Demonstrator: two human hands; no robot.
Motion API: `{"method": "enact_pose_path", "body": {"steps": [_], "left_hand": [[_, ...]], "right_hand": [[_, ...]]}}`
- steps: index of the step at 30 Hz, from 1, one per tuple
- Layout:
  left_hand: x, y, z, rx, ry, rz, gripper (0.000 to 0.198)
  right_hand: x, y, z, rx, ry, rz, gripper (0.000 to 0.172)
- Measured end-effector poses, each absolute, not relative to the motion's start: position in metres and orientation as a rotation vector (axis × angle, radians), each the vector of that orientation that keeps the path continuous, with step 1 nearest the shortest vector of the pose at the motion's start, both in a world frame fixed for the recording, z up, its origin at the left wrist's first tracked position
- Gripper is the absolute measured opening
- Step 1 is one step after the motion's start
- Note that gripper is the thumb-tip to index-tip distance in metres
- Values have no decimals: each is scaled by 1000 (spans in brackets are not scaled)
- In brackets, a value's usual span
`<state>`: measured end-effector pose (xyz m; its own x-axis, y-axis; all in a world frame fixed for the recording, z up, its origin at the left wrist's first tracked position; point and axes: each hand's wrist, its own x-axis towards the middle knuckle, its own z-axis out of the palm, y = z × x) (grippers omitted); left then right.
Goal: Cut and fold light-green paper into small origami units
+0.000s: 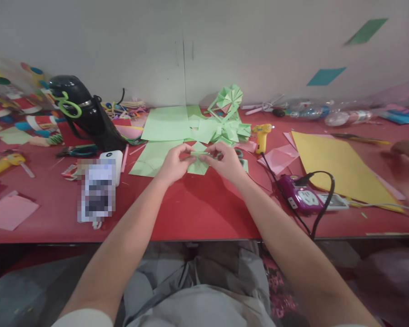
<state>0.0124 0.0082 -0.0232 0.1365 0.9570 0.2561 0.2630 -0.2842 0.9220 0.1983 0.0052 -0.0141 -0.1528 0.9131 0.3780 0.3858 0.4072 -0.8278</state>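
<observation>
My left hand (175, 162) and my right hand (226, 160) meet over the middle of the red table (191, 209). Both pinch a small folded light-green paper piece (199, 155) between their fingertips, held just above the tabletop. Under it lies another folded green piece (197, 167). Behind the hands are flat light-green sheets (165, 123) and a pile of folded green paper shapes (226, 122), one fan-like and standing up near the wall.
A yellow glue gun (261, 136) with a black cord runs to a purple power strip (300, 194). A large yellow sheet (341, 165) and pink papers (279, 156) lie right. Left: a black bag (88, 113), a phone (97, 190), pink paper (10, 211). Another person's hand (407, 152) is at the right edge.
</observation>
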Motion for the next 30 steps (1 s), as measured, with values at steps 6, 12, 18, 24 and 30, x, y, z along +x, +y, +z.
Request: {"method": "enact_pose_path", "body": {"steps": [6,12,18,24,30], "left_hand": [[12,0,-17,1750,1303,977,17],[5,1,-17,2101,1360,910,13],[2,5,-22,2106,1339,741,6],[-1,6,-22,2100,1370,670,2],[-2,4,-19,2175,1352,636,9]], "right_hand": [[206,12,-19,-1161,-1842,903,24],[211,11,-21,-1222,-2012,913,22],[205,6,-17,-1246,-2067,889,12],[204,7,-23,-1200,-2176,650,11],[207,11,-24,-1158,-2301,504,16]]}}
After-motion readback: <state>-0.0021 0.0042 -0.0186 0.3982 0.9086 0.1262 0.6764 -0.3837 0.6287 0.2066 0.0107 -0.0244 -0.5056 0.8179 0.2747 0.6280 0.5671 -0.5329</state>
